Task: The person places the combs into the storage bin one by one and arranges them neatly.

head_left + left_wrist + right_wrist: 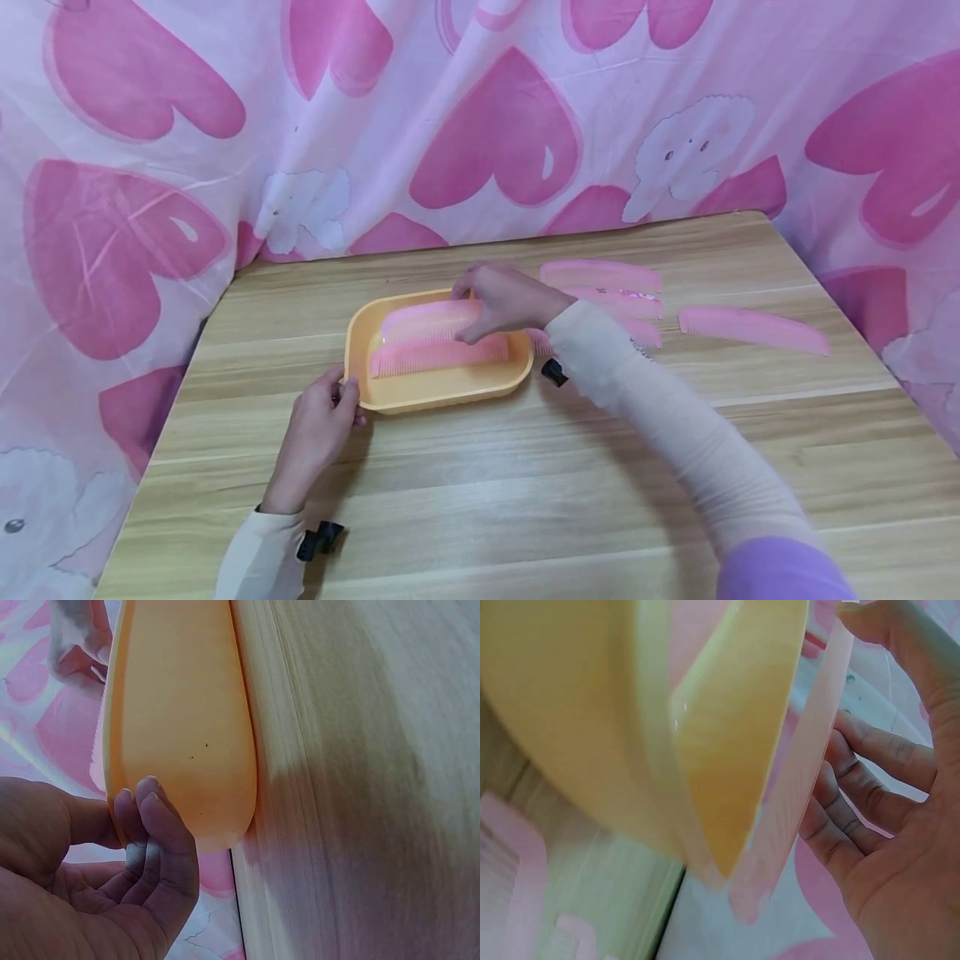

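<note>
while the left hand (318,427) pinches the yellow-orange tray (431,394), the right hand (513,296) grasps a pink comb (423,318) extending lengthwise leftward, apparently above it.

The person's left hand (318,429) pinches the left end of a shallow yellow-orange tray with rounded corners (420,392), which sits on a light wood-grain table (465,500). The right hand (510,298) holds a long pink translucent comb (420,321) by its right end over the tray. A second pink comb with fine teeth (442,357) lies inside, nearer the front. Right of the tray, several pink combs in a row (600,273) are partly hidden by the right forearm in a cream sleeve (660,425); a separate curved pink comb (753,327) lies farther right. Behind hangs a pale pink heart-print fabric (495,125).
</note>
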`<move>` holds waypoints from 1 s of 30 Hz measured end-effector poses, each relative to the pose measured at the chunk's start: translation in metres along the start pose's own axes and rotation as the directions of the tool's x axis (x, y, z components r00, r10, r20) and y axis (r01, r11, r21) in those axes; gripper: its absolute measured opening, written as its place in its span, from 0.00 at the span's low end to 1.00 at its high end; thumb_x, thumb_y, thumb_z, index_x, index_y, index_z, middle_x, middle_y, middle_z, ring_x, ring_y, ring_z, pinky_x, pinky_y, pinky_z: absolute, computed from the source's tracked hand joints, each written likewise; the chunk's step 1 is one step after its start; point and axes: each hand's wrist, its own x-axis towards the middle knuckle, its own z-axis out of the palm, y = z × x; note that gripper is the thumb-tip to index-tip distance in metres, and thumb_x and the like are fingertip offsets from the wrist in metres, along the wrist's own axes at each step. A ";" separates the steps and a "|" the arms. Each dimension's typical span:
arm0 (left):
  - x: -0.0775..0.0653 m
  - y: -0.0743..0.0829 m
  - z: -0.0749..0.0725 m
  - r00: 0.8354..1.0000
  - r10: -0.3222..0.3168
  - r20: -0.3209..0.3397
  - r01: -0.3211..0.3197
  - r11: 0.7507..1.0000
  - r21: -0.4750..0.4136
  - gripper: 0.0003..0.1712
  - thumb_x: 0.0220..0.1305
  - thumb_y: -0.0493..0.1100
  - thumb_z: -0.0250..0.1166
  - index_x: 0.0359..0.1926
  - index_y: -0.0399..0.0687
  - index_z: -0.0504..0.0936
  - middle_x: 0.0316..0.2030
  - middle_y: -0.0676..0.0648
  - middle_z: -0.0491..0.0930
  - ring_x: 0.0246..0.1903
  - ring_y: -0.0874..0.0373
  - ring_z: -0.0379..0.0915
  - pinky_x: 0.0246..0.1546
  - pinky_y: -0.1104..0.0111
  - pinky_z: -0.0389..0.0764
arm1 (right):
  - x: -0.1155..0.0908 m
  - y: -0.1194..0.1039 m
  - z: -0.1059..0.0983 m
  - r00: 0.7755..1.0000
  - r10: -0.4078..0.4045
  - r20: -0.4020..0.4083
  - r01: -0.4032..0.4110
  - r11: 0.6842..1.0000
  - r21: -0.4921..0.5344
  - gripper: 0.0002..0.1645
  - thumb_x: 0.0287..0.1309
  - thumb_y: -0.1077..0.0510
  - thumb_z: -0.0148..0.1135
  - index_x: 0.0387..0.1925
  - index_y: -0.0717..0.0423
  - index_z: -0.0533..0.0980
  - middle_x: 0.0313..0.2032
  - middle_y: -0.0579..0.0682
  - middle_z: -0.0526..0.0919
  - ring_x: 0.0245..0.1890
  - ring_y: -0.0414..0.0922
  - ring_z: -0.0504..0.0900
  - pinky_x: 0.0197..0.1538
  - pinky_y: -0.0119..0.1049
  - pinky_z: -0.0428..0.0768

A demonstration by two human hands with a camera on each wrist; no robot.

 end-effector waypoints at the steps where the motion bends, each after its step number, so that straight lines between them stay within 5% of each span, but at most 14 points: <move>1: 0.000 0.000 0.000 1.000 -0.002 0.002 0.002 1.000 -0.001 0.21 0.80 0.42 0.46 0.63 0.34 0.74 0.27 0.44 0.78 0.26 0.56 0.77 0.25 0.70 0.78 | 0.002 -0.002 0.002 1.000 0.006 0.012 -0.006 1.000 0.005 0.33 0.45 0.46 0.79 0.51 0.60 0.83 0.49 0.50 0.83 0.45 0.45 0.76 0.51 0.38 0.76; 9: 0.000 0.002 0.000 1.000 -0.007 0.005 0.007 1.000 -0.013 0.22 0.80 0.42 0.46 0.65 0.34 0.72 0.29 0.43 0.78 0.27 0.56 0.78 0.25 0.70 0.78 | 0.013 -0.006 0.019 0.997 0.042 0.062 -0.045 0.998 0.034 0.34 0.47 0.47 0.80 0.53 0.62 0.81 0.53 0.51 0.82 0.48 0.44 0.76 0.56 0.36 0.75; 30: 0.001 0.000 0.001 1.000 0.010 -0.004 -0.010 1.000 0.004 0.22 0.79 0.41 0.46 0.65 0.33 0.72 0.26 0.44 0.78 0.26 0.56 0.77 0.24 0.70 0.77 | 0.026 0.005 0.054 0.996 0.030 0.081 -0.022 0.995 -0.094 0.32 0.45 0.45 0.80 0.48 0.61 0.84 0.46 0.50 0.85 0.48 0.45 0.79 0.55 0.37 0.77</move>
